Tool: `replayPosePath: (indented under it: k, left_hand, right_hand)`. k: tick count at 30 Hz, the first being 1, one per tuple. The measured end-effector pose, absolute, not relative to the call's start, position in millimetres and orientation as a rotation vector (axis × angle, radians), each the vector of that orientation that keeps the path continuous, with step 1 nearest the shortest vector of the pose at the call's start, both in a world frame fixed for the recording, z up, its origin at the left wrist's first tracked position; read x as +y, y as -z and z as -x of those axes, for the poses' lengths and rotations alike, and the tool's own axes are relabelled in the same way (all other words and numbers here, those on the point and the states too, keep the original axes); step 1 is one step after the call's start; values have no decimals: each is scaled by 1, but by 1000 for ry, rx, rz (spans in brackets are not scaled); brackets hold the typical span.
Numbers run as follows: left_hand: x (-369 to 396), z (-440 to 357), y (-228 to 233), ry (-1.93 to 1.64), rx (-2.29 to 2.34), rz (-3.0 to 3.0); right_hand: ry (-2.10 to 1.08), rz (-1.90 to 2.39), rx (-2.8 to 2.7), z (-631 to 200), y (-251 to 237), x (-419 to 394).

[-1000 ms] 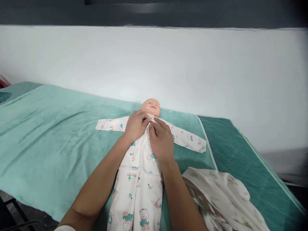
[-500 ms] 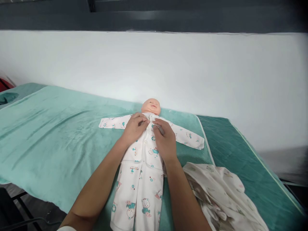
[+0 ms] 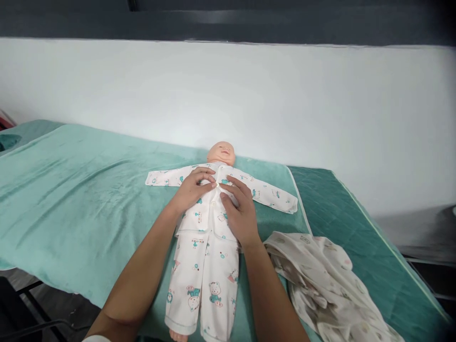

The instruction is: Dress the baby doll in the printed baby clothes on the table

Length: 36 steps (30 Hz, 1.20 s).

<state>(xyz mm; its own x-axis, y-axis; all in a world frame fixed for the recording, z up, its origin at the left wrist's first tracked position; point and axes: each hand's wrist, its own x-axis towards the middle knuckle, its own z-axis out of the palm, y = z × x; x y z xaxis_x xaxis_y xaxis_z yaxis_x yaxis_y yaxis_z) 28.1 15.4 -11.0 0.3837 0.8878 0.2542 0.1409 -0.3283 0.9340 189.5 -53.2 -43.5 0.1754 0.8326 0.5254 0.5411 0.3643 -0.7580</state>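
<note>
1. The left hand [image 3: 192, 189] lies on the chest of a baby doll [image 3: 221, 153], fingers curled and pinching the front opening of its printed sleepsuit [image 3: 204, 256] by a small button.
2. The right hand [image 3: 240, 211] rests just beside it on the same chest, fingers half bent and pressing the cloth flat; whether it grips anything cannot be told.
3. The fingertips of both hands meet at the middle of the placket.
4. The doll lies on its back under the hands, head beyond them, sleeves spread out to either side, legs toward the person.
5. A teal towel [image 3: 71, 199] covers the bed below.
6. A crumpled patterned cloth [image 3: 320, 270] lies right of the right forearm.
</note>
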Motion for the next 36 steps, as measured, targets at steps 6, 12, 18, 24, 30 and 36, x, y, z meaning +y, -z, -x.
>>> replayPosePath:
  k: [6,12,18,24,30,36]
  left_hand:
    - [18,-29,13,-1025,887,-1724]
    - [18,-29,13,-1002,901,-1711]
    - [17,-30,13,-1034,930,-1729]
    - [14,-31,13,-1100,949,-1757]
    - [12,-33,11,-1153,942,-1840]
    - [14,-29,13,-1129,909,-1820]
  right_hand:
    - [-382,1255,-1474,-192,43,-52]
    - [-460,1235,-1422,-192,43,-52]
    - [-498,1233,-1411,-192,42,-52]
    - [-447,1209,-1447,-192,42,-53]
    - [-437,1197,-1455,-193,44,-52]
    - [-447,1196,-1470,-194,45,-51]
